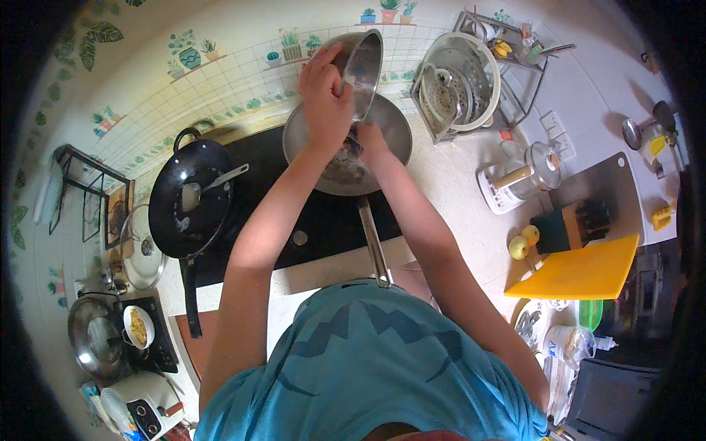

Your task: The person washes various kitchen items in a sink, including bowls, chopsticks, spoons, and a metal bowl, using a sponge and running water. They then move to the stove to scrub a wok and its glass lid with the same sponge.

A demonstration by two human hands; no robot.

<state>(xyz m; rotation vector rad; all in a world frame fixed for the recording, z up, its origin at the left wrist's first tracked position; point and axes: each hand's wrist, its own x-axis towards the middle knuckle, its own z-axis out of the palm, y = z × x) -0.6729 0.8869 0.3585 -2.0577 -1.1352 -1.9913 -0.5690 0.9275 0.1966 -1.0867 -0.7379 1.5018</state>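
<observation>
My left hand [326, 102] grips a metal bowl [376, 60], tipped on its side above a steel wok [398, 135] with its mouth turned to the right. Just below the bowl's lower rim is my right hand [370, 138], over the middle of the wok. Its fingertips are close to dark pieces of food [351, 148]; whether they hold any is hidden. More brownish food or residue [345, 171] lies on the wok's bottom. The wok's long metal handle [375, 242] points towards my body.
On the black cooktop [265, 160], a black wok [165, 220] at left holds a ladle [191, 195]. A colander [490, 60] leans in a rack at back right. Further right stand a glass kettle [538, 171], a knife block [557, 231] and a yellow cutting board [579, 270].
</observation>
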